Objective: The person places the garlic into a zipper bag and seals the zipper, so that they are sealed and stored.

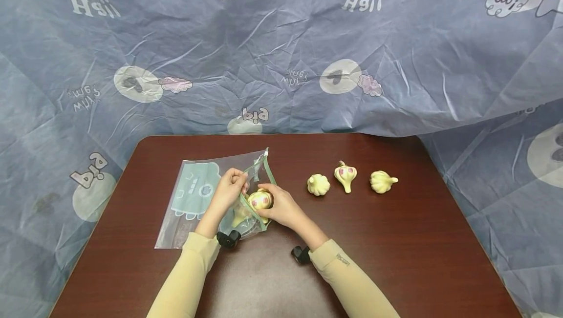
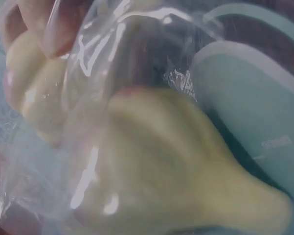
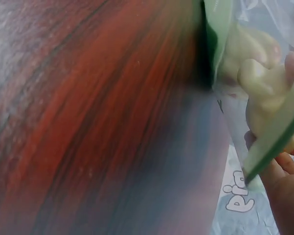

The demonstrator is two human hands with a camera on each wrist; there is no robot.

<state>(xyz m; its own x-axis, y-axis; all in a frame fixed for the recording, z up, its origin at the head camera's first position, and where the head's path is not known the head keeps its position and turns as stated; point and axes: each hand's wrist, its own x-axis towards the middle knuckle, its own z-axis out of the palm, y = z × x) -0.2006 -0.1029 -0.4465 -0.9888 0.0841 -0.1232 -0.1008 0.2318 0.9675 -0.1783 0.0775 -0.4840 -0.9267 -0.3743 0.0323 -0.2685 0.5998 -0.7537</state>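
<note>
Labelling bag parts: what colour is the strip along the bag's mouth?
The mouth strip is green; clearest in the right wrist view.

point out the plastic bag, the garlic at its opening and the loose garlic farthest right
Plastic bag point(image 1: 191, 196): head view, teal printed panel.
Garlic at opening point(image 1: 259, 200): head view, rounded body.
Farthest-right loose garlic point(image 1: 380, 181): head view, middle of the bulb.

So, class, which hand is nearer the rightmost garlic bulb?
Right. The right hand holds another bulb at the mouth of the bag, left of the rightmost garlic bulb. The left hand is farther left, pinching the bag's edge.
</note>
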